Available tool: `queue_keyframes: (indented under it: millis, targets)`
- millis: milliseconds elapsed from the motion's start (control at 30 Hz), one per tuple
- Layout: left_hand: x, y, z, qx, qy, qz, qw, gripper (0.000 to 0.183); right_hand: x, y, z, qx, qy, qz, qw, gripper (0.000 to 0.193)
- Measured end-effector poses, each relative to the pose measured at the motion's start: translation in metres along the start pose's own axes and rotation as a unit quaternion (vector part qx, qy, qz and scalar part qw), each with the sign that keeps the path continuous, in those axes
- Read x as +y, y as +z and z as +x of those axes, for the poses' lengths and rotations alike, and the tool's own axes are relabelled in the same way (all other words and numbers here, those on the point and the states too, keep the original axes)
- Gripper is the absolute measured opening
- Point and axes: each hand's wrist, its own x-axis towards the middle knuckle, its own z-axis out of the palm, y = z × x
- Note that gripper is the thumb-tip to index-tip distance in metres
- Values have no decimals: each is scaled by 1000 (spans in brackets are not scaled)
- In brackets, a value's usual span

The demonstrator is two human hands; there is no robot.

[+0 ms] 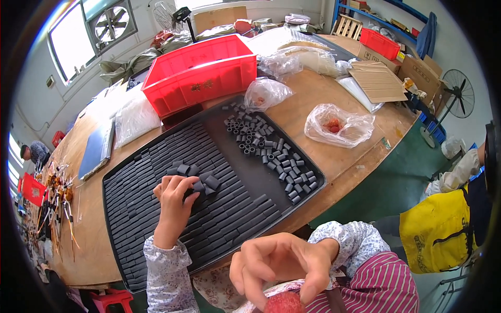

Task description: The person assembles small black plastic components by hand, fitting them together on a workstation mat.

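A large black tray (225, 136) lies in front of me, its left part covered in rows of short black tubes (156, 208). Over these rows my left hand (176, 201) is curled, with a dark tube between thumb and fingers. A small heap of loose black tubes (210, 181) sits right beside its fingertips. Close to me, at the lower edge, my right hand (284, 261) pinches a red, bumpy round fruit (284, 302), partly cut off by the frame. More loose tubes (255, 135) are scattered across the tray's right part.
Behind the tray stands a red plastic crate (203, 78). Clear plastic bags, one with red pieces (334, 125), lie on the wooden table (308, 83). Flat cardboard (377, 81) rests farther right. A person with a yellow apron (436, 229) is at the right; another is far left.
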Motion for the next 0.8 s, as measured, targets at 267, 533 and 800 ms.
queue_keyframes:
  millis: [267, 533, 800]
  targets:
    - [-12, -9, 0, 19, -34, -16, 999, 38, -12, 7, 8, -20, -39, -64, 997, 45]
    - [-20, -10, -7, 8, -47, -45, 998, 25, -8, 8, 9, -63, -38, -77, 994, 48]
    - [-12, -12, 0, 18, -68, -108, 992, 21, -11, 18, 16, -108, -52, -48, 992, 47]
